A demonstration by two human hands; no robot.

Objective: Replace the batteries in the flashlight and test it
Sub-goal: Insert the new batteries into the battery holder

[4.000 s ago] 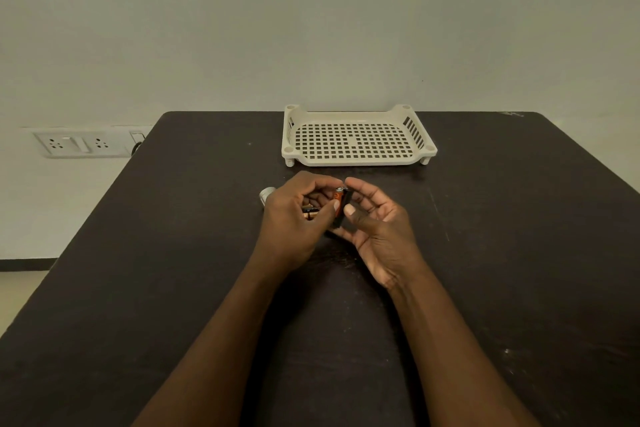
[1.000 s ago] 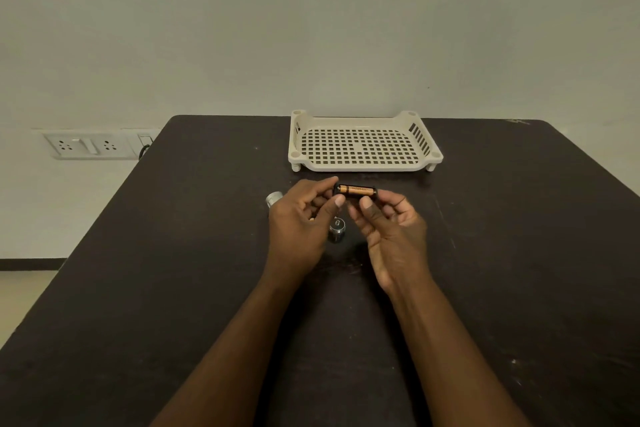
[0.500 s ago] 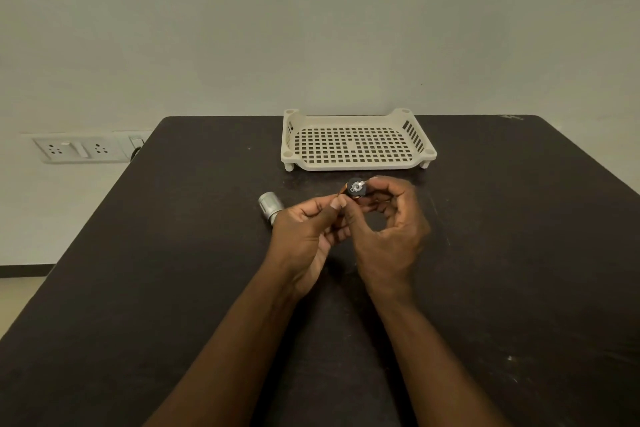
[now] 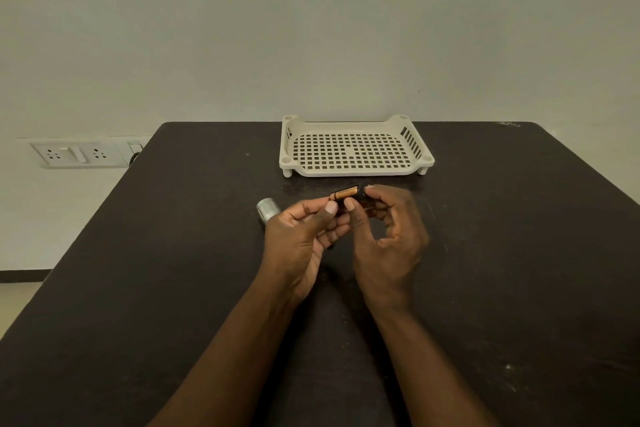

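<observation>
Over the middle of the dark table (image 4: 138,288), both my hands hold a small black battery holder (image 4: 348,195) with a copper-coloured battery showing in it, lying sideways. My right hand (image 4: 389,236) grips its right end with curled fingers and thumb. My left hand (image 4: 304,236) pinches its left end between thumb and fingertips. A silver flashlight part (image 4: 267,209) lies on the table just left of my left hand, partly hidden behind it.
A cream perforated plastic tray (image 4: 355,170) stands on the table just beyond my hands. A wall socket strip (image 4: 81,152) is on the wall at the left, past the table's edge.
The battery holder turned from end-on towards me to lying sideways, with the copper battery showing again. Both hands stayed in place above the table.
</observation>
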